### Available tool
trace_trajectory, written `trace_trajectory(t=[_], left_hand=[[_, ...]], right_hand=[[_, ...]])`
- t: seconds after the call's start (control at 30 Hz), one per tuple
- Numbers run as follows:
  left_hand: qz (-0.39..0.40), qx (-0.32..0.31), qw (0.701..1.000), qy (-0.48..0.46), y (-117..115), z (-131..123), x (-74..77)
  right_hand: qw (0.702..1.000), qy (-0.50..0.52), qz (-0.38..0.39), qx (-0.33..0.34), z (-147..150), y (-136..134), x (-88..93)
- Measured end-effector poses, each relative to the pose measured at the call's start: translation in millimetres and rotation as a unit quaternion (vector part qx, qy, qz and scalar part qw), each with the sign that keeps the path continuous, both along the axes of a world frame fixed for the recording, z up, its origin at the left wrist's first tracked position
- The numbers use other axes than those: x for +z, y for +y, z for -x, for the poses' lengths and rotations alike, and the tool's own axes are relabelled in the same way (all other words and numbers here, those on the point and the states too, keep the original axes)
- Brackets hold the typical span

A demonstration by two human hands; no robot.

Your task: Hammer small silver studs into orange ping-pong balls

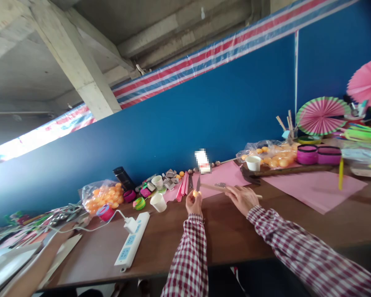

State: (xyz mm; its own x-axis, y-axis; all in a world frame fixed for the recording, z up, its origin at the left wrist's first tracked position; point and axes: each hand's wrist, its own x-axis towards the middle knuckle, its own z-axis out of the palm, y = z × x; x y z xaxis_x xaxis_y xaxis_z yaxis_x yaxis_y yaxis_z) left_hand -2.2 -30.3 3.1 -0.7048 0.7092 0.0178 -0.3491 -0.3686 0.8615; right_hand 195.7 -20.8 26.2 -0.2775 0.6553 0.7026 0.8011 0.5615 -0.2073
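Near the middle of the table, my left hand (194,204) is closed around a small orange ball (197,193), which looks like a ping-pong ball. A pointed dark blade (198,181) shows just beyond the ball; whether it touches the ball I cannot tell. To the right, my right hand (243,199) grips a thin pale wooden stick (214,188). The stick's far end points left toward the ball, and its other end sticks out past the palm. Pink paper (225,176) lies beyond both hands, with folded pink strips (182,187) left of it.
White paper cups (158,203), a power strip (132,241) with a plugged cord, and a bag of orange balls (103,196) stand left. Another ball bag (275,155), purple tape rolls (307,154) and a paper fan (323,116) are right. Another person's arm (40,264) reaches in at left.
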Motion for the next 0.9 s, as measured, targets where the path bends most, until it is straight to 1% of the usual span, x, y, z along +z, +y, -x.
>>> trace_trajectory(t=[0.17, 0.6, 0.73, 0.9], left_hand=[[0.007, 0.011, 1.000, 0.011, 0.6, 1.0, -1.7], [0.004, 0.003, 1.000, 0.024, -1.4, -0.3, -0.6], [0.011, 0.012, 0.999, 0.034, -0.4, 0.3, -1.3], [0.019, 0.023, 0.998, 0.050, -0.7, 0.9, -1.7]], right_hand=[[1.000, 0.004, -0.002, -0.005, 0.5, -0.6, 0.3], [1.000, -0.012, -0.001, 0.003, 1.6, -1.4, 0.9], [1.000, -0.004, 0.000, 0.006, 0.8, -0.6, 0.2], [1.000, 0.005, -0.010, -0.006, -0.1, 1.3, -2.5]])
